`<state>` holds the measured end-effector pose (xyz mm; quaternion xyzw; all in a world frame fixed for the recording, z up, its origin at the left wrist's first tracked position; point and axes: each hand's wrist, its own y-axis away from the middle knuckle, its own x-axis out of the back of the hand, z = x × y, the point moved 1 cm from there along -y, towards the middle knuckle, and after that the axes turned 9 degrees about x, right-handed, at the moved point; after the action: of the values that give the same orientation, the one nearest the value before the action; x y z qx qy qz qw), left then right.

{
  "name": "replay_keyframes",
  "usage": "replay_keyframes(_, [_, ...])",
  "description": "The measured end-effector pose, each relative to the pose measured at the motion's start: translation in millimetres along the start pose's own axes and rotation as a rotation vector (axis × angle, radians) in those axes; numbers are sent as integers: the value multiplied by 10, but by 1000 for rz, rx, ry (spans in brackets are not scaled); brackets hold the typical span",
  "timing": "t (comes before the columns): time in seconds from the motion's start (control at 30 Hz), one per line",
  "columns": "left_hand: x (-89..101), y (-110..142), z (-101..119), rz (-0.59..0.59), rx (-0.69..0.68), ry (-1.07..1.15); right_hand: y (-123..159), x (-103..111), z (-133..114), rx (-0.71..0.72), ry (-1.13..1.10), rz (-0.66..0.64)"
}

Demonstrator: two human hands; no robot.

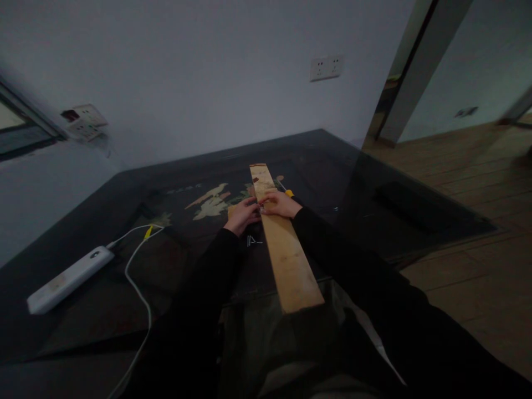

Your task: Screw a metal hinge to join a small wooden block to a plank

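Note:
A long pale wooden plank [286, 260] lies lengthwise on a dark table [124, 194], its near end sticking out past the table's front edge. My left hand [242, 215] rests at the plank's left edge with fingers curled, pinched together on something too small to make out. My right hand [279, 203] lies across the top of the plank, fingers bent down onto the wood and meeting the left hand's fingertips. A small yellow thing [288, 193] shows just behind my right hand. Both arms wear black sleeves.
A white power strip [68, 279] with a white cable [139, 288] lies at the table's left. The tabletop bears a pale inlaid picture [211, 204]. Wall sockets [326, 67] sit behind. Wooden floor [469, 244] and a doorway are to the right.

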<state>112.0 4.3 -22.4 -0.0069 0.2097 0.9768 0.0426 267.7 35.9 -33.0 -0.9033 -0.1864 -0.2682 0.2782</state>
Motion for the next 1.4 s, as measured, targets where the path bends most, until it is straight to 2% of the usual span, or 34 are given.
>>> replay_keyframes(0.33, [-14,70,-14,3,-10,44,6,14,-12,3,23,-41])
replay_keyframes(0.57, [-20,96,-11,24,-18,9,-2,14,9,-7,4,0])
replay_keyframes(0.83, [-5,92,-9,-3,-16,11,-10,21,39,17,-13,-15])
replay_keyframes(1.13, [12,141,51,9,7,-55,-1,20,11,21,6,-31])
replay_keyframes(1.4, [11,108,26,23,-34,-109,-6,42,9,10,-2,-33])
